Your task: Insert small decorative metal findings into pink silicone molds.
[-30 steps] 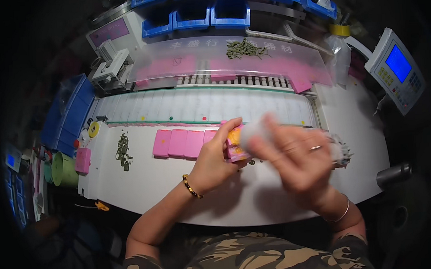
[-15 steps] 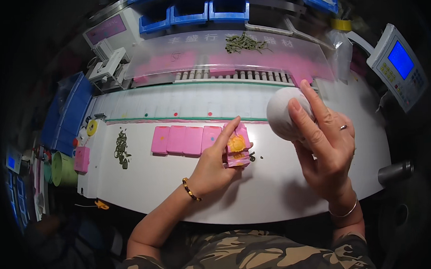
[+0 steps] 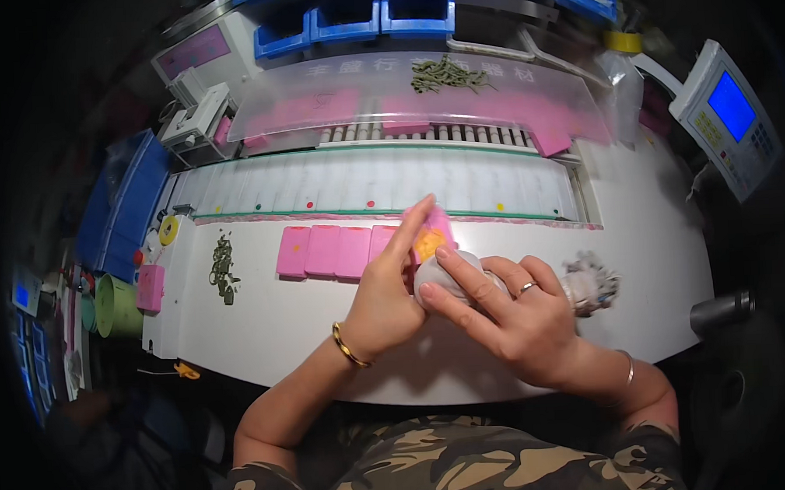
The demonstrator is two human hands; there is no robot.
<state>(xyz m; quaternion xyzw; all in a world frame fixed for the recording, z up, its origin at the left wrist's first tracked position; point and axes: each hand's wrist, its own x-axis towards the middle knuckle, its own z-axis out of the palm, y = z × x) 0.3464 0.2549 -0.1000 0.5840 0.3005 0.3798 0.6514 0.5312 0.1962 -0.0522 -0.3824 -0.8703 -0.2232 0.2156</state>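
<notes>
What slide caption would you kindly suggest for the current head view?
Left hand holding a pink and yellow block, right hand holding a round white pad over it, at a table.

"Where does any lettering stand?"

"On the translucent cover [image 3: 378, 105]: a row of large, pale, widely spaced Chinese characters [image 3: 386, 66], running left to right. A heap of green strips [image 3: 445, 74] hides part of the row."

"Anything below it?"

"A faint dark scribble [image 3: 322, 99], left of the middle. I can't make it out."

"And the purple panel [image 3: 196, 52] on the machine, upper left?"

"Its marking is too blurred to read."

"The control unit [image 3: 702, 109] at the right?"

"Tiny marks on the keys [image 3: 712, 135], too small to read."
</notes>
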